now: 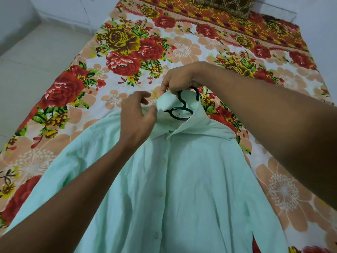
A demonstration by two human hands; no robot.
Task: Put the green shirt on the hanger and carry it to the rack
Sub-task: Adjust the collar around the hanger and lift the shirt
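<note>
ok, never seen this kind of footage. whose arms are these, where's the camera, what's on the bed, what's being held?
No machine here: these are a person's two bare arms, filmed by one wide-angle camera worn on their head, looking forward and down. Below is a bed with a flowered sheet. A pale green shirt lies on it, buttoned front up, collar away from the camera. A black hanger sits inside the collar with its hook sticking out. The right hand pinches the collar's top edge at the hook. The left hand touches the collar's left side, fingers loosely curled; whether it grips the cloth is unclear.
</note>
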